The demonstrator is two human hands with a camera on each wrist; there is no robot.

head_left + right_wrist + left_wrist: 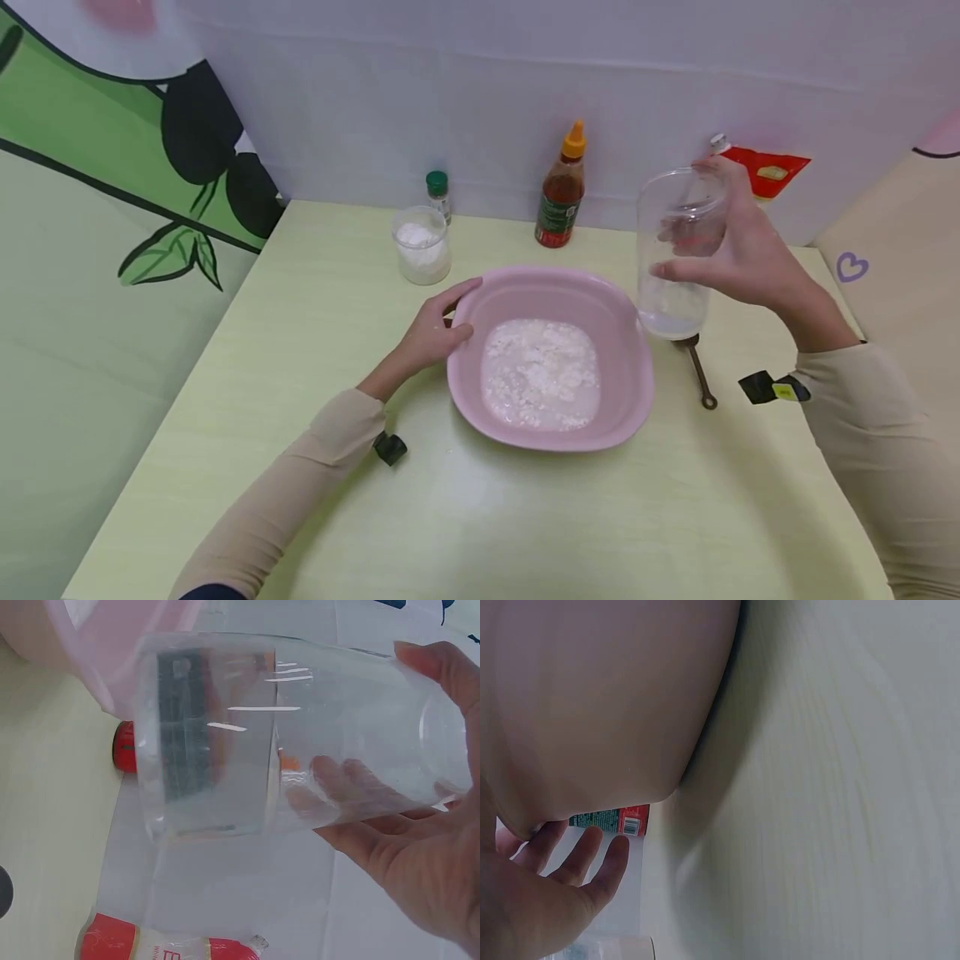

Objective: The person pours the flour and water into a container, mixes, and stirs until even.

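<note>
A pink basin [551, 442] stands on the table with a lumpy white powder and cloudy liquid [540, 367] in its bottom. My left hand [431, 333] grips the basin's left rim, thumb on the inner side and fingers outside; the left wrist view shows those fingers [574, 859] below the rim. To the right of the basin, my right hand [750, 250] holds a tall clear plastic cup [675, 308] around its upper part. The cup is nearly upright, its base close to the basin's right rim. Clear liquid [214, 742] fills its lower part in the right wrist view.
Behind the basin stand a sauce bottle [559, 196] with an orange cap, a small green-capped jar [438, 192] and a clear tub [422, 262] of white powder. A red packet [772, 173] is partly behind my right hand. A brown spoon [701, 379] lies right of the basin.
</note>
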